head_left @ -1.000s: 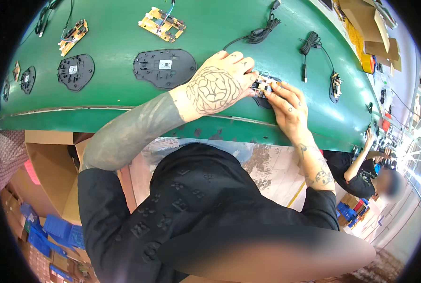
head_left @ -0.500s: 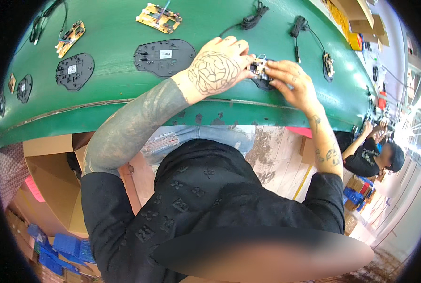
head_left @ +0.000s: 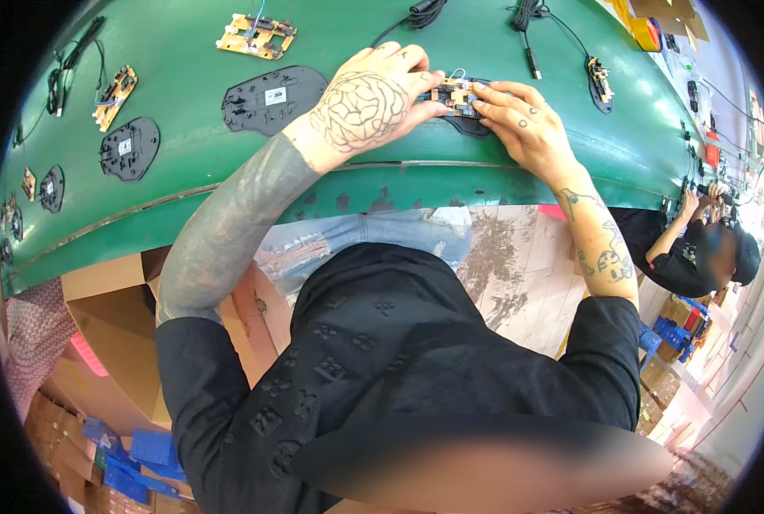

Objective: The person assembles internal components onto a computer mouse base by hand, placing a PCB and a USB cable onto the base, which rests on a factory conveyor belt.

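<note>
Head view: left hand (head_left: 365, 98), thumb and index finger nearly closed on the left edge of a tan circuit board (head_left: 456, 98). Right hand (head_left: 528, 124), fingers slightly bent, tips at the board's right edge; hold on it cannot be judged. Board lies between the hands, over a black base plate (head_left: 470, 128), near the front edge of the green desk (head_left: 185, 107). Seating unclear. Left of the hands: second base plate (head_left: 303, 90), white label on it; beyond it, second board (head_left: 258, 36).
</note>
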### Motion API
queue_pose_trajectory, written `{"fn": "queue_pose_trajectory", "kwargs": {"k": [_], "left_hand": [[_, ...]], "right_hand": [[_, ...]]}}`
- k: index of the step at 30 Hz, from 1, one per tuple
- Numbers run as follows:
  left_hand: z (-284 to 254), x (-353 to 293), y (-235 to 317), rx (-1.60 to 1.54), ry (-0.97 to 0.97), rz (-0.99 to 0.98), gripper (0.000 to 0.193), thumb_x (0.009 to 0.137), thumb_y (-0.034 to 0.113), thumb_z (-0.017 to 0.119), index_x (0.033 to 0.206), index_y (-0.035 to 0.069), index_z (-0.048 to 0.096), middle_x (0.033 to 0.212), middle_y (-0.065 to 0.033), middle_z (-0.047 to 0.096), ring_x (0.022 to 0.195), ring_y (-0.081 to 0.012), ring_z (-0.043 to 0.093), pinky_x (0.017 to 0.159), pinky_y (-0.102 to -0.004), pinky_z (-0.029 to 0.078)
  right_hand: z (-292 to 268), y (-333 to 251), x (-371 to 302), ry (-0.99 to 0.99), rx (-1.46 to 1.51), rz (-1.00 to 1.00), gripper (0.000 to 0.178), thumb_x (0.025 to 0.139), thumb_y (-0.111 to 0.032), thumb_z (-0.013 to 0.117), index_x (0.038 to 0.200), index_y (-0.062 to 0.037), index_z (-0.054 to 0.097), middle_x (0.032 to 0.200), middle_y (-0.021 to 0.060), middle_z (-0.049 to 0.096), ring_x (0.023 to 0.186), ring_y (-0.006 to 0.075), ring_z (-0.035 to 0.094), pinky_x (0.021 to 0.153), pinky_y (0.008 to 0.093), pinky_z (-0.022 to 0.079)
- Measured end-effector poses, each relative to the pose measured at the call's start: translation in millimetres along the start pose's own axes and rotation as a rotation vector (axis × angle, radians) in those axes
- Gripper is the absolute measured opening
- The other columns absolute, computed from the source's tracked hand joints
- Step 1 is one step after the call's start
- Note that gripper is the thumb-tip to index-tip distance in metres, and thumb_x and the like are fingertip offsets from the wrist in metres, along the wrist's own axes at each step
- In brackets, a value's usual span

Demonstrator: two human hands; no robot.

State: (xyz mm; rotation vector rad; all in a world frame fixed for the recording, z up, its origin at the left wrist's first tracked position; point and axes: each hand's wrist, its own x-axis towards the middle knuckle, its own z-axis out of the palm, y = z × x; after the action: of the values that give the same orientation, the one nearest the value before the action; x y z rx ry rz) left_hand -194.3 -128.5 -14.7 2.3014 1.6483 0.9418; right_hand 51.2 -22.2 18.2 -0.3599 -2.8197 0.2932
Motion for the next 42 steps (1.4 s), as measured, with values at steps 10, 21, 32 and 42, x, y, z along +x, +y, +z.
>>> {"fn": "queue_pose_trajectory", "kwargs": {"k": [10, 21, 32, 42], "left_hand": [[-4.2, 5.3, 7.5, -0.030, -0.001, -0.068, 0.039, 0.078, 0.037, 0.078, 0.105, 0.009, 0.072, 0.098, -0.0055, 0.060, 0.090, -0.0246, 0.060, 0.079, -0.0353, 0.051], [-7.3, 9.2, 4.6, -0.074, -0.032, -0.021, 0.053, 0.073, 0.036, 0.082, 0.113, 0.006, 0.065, 0.106, -0.0096, 0.057, 0.100, -0.0291, 0.056, 0.089, -0.0387, 0.048], [-25.6, 22.9, 7.5, 0.020, -0.096, 0.076, 0.050, 0.067, 0.027, 0.083, 0.109, 0.006, 0.065, 0.110, -0.0077, 0.060, 0.094, -0.0264, 0.062, 0.084, -0.0366, 0.051], [-34.2, 31.2, 17.9, 0.006, -0.053, 0.105, 0.054, 0.070, 0.032, 0.083, 0.112, 0.006, 0.063, 0.082, -0.0080, 0.067, 0.070, -0.0252, 0.066, 0.067, -0.0360, 0.054]], "right_hand": [[-2.1, 1.1, 3.2, 0.012, -0.025, -0.065, 0.030, 0.081, -0.011, 0.073, 0.111, -0.0115, 0.072, 0.120, 0.0014, 0.069, 0.110, 0.0228, 0.063, 0.089, 0.0342, 0.054], [-2.2, -3.9, 1.0, -0.018, 0.114, 0.147, 0.026, 0.079, -0.015, 0.077, 0.105, -0.0135, 0.070, 0.126, 0.0075, 0.064, 0.115, 0.0288, 0.060, 0.096, 0.0388, 0.051], [-5.2, -9.0, 1.8, 0.074, 0.189, 0.191, 0.044, 0.079, -0.016, 0.077, 0.120, -0.0122, 0.062, 0.119, 0.0070, 0.067, 0.108, 0.0280, 0.063, 0.092, 0.0389, 0.053], [-3.2, -8.3, -2.3, 0.177, 0.278, 0.178, 0.049, 0.081, -0.016, 0.076, 0.126, -0.0101, 0.059, 0.121, 0.0081, 0.066, 0.109, 0.0273, 0.064, 0.092, 0.0373, 0.053]]}}
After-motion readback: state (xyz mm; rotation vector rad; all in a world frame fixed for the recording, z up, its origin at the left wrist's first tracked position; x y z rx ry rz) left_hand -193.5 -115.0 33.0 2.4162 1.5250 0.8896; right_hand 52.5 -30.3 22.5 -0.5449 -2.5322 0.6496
